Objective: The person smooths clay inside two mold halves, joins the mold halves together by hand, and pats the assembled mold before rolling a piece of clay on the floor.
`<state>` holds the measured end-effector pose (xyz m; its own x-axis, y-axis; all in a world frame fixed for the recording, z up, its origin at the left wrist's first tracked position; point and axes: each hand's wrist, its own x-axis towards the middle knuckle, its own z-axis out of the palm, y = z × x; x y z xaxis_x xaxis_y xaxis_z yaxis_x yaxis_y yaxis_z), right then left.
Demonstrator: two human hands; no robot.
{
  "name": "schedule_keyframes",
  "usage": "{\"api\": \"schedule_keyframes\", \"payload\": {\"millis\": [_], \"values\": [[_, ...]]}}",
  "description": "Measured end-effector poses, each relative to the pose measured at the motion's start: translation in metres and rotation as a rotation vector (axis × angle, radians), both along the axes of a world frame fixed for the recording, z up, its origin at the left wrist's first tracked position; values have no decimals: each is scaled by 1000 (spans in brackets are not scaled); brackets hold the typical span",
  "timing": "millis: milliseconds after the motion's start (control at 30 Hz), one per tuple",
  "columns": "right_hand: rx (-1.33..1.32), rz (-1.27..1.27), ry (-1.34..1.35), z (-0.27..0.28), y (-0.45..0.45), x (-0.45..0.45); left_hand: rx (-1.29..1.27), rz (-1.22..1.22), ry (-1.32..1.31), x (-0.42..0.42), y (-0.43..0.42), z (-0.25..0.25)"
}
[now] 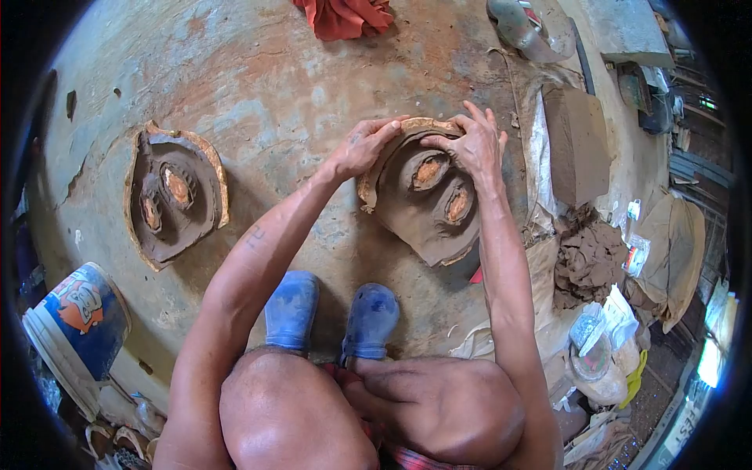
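Note:
A mould [423,235] lined with dark clay lies on the floor in front of me, with two orange-brown oval lumps showing in its hollow. My left hand [370,146] is on the mould's upper left rim, fingers pressed together against the edge. At the upper right rim, my right hand [476,146] has its thumb reaching inward over the clay and its other fingers spread outside. A second clay-lined mould [205,196] of similar shape rests on the floor at the left, touched by neither hand.
A red cloth [345,17] lies at the top. On the right are a brown clay slab [576,145], a clay heap [591,262] and plastic containers [591,348]. A white-and-blue bucket [86,313] stands lower left. Blue shoes [371,317] are below the mould.

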<state>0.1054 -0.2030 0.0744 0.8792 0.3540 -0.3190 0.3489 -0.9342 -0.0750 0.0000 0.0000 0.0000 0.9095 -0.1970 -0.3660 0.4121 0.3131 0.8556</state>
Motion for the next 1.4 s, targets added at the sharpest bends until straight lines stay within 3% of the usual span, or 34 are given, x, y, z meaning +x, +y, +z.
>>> {"api": "schedule_keyframes", "payload": {"millis": [100,167,300,333,400,600,767,967,1133,1333,1400], "values": [[119,-24,-140,-11,10,10,-35,46,-108,16,14,-14],[260,-110,-18,-17,-1,16,2,14,-104,17,11,-16],[337,-91,-42,-18,-9,9,-23,8,-98,7,5,-10],[333,-90,-46,-15,-9,5,-49,46,-97,6,1,-10],[143,-51,-316,-14,-9,-8,-80,85,-92,5,-2,-10],[369,-149,2,-3,-24,9,-81,11,-58,5,0,-9],[272,-100,-188,-16,-26,9,-63,31,-62,3,0,-6],[549,-229,10,-20,-46,11,1,39,-76,4,-1,-22],[377,-137,-141,-29,-52,15,5,65,-75,3,-3,-17],[416,-147,49,-20,-58,29,-139,78,-41,4,-5,-13],[419,-112,66,-19,-61,35,43,62,-77,3,-2,-12]]}}
